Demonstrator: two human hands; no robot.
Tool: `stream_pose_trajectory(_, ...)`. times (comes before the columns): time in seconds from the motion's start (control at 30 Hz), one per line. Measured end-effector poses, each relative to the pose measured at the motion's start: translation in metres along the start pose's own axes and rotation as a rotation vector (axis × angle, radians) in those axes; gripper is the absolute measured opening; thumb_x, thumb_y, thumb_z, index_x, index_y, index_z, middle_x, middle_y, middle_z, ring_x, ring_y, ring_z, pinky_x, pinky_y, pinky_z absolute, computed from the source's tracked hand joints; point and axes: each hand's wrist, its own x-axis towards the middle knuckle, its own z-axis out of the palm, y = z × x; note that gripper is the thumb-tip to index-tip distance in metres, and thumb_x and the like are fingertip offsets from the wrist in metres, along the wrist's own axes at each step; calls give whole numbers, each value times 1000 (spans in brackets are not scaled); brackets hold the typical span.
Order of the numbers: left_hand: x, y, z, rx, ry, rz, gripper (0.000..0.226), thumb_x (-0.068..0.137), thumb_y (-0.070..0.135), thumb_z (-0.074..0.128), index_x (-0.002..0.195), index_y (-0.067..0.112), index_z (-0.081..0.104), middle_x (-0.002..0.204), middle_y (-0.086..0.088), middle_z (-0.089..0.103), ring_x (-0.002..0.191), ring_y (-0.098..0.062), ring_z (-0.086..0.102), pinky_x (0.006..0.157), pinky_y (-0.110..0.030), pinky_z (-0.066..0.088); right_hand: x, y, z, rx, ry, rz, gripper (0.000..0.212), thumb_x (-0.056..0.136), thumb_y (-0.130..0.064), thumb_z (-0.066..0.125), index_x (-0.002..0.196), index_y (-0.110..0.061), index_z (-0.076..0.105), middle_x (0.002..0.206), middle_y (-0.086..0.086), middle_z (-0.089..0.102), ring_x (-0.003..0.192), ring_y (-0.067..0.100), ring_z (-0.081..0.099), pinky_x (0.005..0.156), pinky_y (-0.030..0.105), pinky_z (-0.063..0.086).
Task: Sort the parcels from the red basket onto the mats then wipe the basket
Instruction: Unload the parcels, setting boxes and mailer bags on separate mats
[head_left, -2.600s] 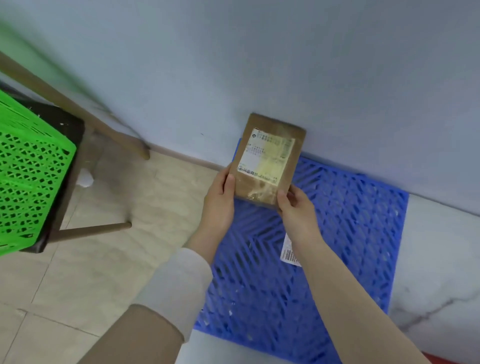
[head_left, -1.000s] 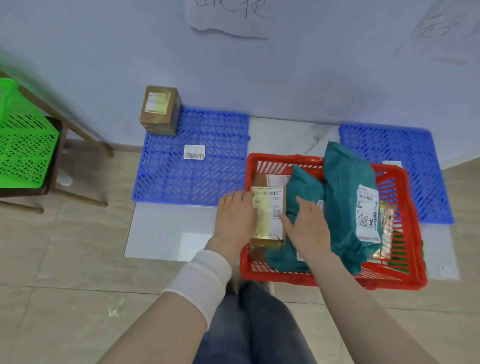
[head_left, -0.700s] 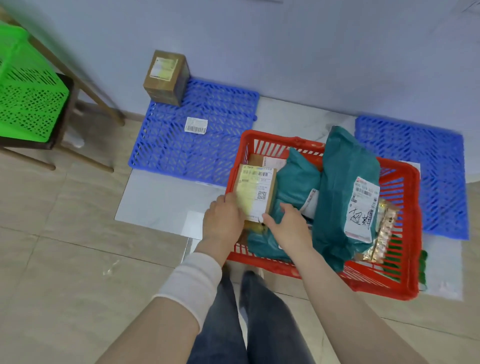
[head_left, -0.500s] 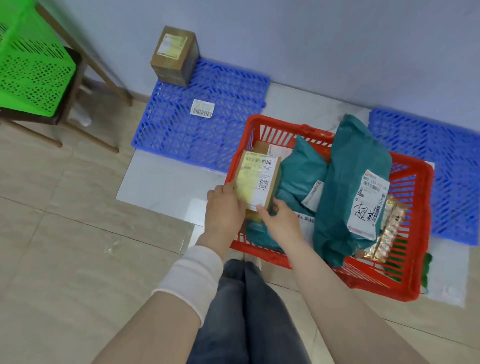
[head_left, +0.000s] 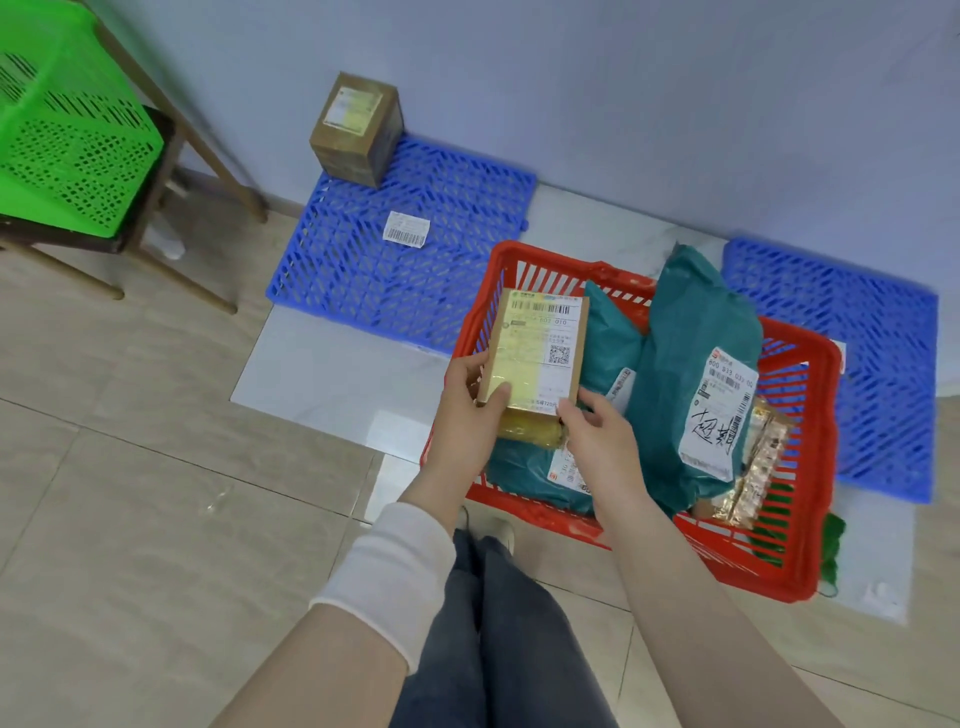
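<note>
Sorting step: left hand (head_left: 464, 415) and right hand (head_left: 597, 441) grip a box (head_left: 535, 353) above the basket's (head_left: 810, 525) left edge; next it goes to a mat (head_left: 363, 270).

Glossy tape covers the cardboard box (head_left: 535, 353); the red basket (head_left: 810, 467) and blue mat (head_left: 363, 270) are perforated plastic.

1. A person's left hand (head_left: 467, 410) and right hand (head_left: 597, 441) are gripping a labelled cardboard parcel (head_left: 535, 348), holding it above the red basket (head_left: 821, 441) on the floor.
2. Teal mailer bags (head_left: 691, 374) are lying inside the basket.
3. A brown box (head_left: 356, 130) is standing on the far corner of the left blue mat (head_left: 363, 270), beside the wall.
</note>
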Motion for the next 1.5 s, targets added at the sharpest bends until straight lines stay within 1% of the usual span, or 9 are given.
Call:
stream_pose_trajectory(0.3,33,81,-30,-286,49,74,36,89,4,55,124,9,47,121,-12,59,111,-24,58,98,-40,46,3,-98,15,172,93,-206,36,92,-31,50,127,-26,52,102,-13,62,86,-6,56,60,5,40)
stream_pose_trajectory(0.47,105,116,-76,-295,26,91,33,90,6,56,122,3,49,122,-14,60,111,-22,58,99,-34,46,41,-162,64,228,128,-220,32,92,-27,50,123,-23,55,108,-6,66,93,3,61,82,17,46)
stream_pose_trajectory(0.67,234,111,-131,-220,-16,118,25,87,4,59,111,9,56,101,2,61,87,5,56,71,-2,44,124,-211,149,336,137,-69,21,90,-21,56,110,-21,49,100,-1,62,94,15,62,91,34,50)
stream_pose_trajectory(0.83,313,84,-144,-190,-6,11,31,87,7,60,116,12,55,106,-6,61,93,-13,58,83,-19,46,194,-219,200,298,113,12,14,90,-16,55,101,-22,48,86,-15,56,84,9,61,95,38,48)
stream_pose_trajectory(1.03,393,33,-141,-170,139,-212,33,82,21,69,108,5,56,111,-9,64,103,-18,60,84,-23,43,279,-203,245,278,54,101,18,92,-19,54,108,-21,47,113,4,60,102,18,60,95,38,48)
stream_pose_trajectory(1.17,437,2,-132,-142,182,-244,23,80,26,70,93,17,53,101,-3,63,91,-14,60,73,-16,43,328,-189,270,339,24,143,23,93,-15,52,116,-15,47,113,5,57,104,19,59,94,35,48)
stream_pose_trajectory(1.33,475,-21,-120,-86,292,-318,36,72,39,75,85,19,48,98,-5,60,77,-6,58,59,-13,39,368,-182,286,397,36,172,11,94,-14,51,104,-17,49,107,0,59,94,12,60,71,20,49)
stream_pose_trajectory(1.43,489,-23,-113,-81,345,-370,42,69,47,74,77,17,47,90,-9,62,79,-21,65,70,-30,51,383,-185,293,374,71,150,14,94,-15,49,108,-18,48,115,2,58,107,17,58,90,29,48)
stream_pose_trajectory(1.5,498,-18,-109,-187,304,-415,41,72,45,73,77,12,49,78,-4,63,65,-12,68,77,-35,55,391,-188,295,353,85,115,22,94,-16,50,116,-16,50,116,1,58,111,18,57,98,34,45)
